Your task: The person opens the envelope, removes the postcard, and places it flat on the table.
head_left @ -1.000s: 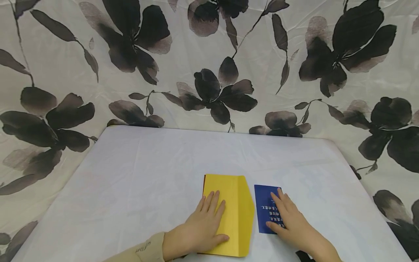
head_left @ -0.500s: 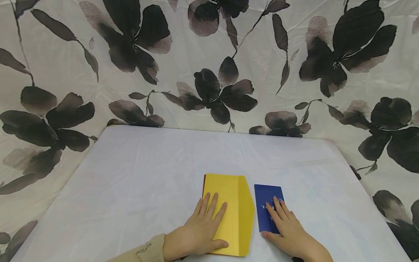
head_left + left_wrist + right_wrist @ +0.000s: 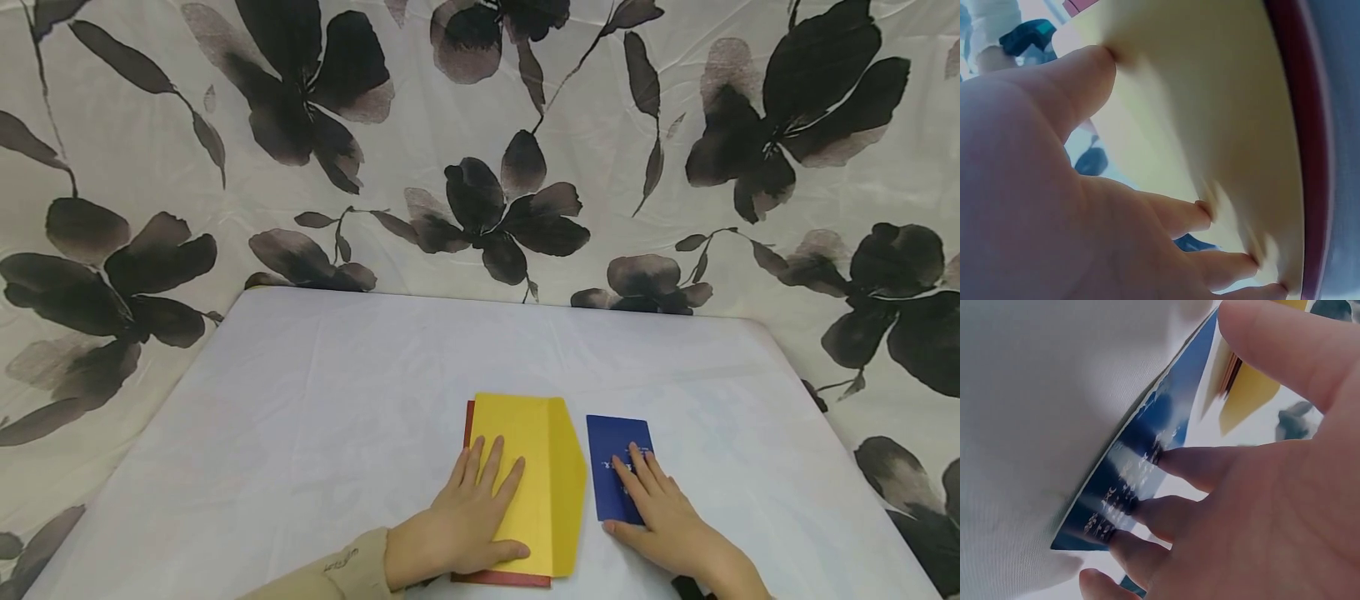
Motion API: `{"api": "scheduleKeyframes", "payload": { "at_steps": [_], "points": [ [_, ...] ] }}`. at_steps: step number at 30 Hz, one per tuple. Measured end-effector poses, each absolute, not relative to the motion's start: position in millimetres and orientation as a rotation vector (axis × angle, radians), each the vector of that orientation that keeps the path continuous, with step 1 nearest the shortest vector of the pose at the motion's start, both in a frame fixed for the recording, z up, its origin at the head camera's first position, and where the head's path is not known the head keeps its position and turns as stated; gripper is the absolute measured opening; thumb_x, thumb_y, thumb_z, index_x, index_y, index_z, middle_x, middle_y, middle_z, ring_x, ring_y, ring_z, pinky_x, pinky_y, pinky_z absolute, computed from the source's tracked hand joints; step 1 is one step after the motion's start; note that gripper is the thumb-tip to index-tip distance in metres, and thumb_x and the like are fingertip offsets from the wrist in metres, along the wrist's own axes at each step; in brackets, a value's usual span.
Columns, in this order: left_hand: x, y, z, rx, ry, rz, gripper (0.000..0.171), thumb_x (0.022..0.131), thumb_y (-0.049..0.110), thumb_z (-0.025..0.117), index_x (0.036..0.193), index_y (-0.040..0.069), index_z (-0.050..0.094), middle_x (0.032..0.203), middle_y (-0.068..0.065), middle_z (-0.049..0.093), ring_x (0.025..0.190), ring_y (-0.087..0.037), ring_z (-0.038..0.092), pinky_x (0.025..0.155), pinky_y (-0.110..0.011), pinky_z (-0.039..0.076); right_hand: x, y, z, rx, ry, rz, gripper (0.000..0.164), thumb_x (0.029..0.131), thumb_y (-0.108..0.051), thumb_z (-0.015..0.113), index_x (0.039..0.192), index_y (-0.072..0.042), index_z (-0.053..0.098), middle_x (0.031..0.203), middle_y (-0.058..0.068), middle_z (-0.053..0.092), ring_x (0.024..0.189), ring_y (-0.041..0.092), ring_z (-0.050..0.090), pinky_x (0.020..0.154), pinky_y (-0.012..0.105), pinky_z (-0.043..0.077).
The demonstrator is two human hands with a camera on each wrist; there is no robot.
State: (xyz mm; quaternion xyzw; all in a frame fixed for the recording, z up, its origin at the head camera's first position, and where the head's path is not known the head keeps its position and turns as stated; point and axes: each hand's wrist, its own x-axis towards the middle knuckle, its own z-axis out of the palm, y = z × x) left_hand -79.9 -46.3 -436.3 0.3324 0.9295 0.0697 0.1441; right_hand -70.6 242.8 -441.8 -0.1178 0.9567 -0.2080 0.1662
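Observation:
A yellow envelope (image 3: 528, 483) with its pointed flap unfolded to the right lies near the table's front. Under it a reddish-brown flat item (image 3: 513, 579) shows along the left and bottom edges; most of it is hidden. My left hand (image 3: 472, 517) rests on the envelope with its fingers spread. The left wrist view shows those fingertips and the thumb touching the yellow paper (image 3: 1222, 94). To the right lies a dark blue card (image 3: 609, 483) with white writing. My right hand (image 3: 671, 525) lies across its lower right part, fingers extended. In the right wrist view several fingertips touch the card (image 3: 1129, 462).
Both items lie on a white-covered table (image 3: 360, 400). Behind the table hangs a pale cloth (image 3: 600, 108) with large dark flowers. A narrow strip of white table separates the envelope flap from the blue card.
My left hand and the yellow envelope have slid slightly up and right, baring more of the reddish-brown item beneath. My right hand shifted lower on the blue card, which then moved slightly up.

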Motion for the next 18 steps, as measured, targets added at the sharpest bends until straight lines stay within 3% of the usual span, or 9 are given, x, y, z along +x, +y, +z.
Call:
{"api": "scheduleKeyframes", "payload": {
  "at_steps": [12,18],
  "points": [
    [-86,-34,-437,0.908,2.727,0.117,0.094,0.091,0.07,0.051,0.158,0.01,0.023,0.161,-0.027,0.01,0.146,-0.05,0.008,0.116,-0.058,0.015,-80,252,-442,-0.386,2.737,-0.647,0.087,0.092,-0.052,0.065,0.155,-0.003,0.03,0.161,0.027,0.01,0.146,0.051,0.006,0.108,0.072,0.009],
    [-89,-28,-436,0.893,2.735,0.123,0.095,0.09,0.069,0.054,0.157,0.009,0.025,0.16,-0.028,0.012,0.145,-0.052,0.009,0.116,-0.059,0.016,-85,256,-443,-0.429,2.748,-0.651,0.084,0.093,-0.048,0.065,0.154,-0.001,0.032,0.159,0.03,0.013,0.144,0.053,0.009,0.106,0.075,0.013]
  ]
}}
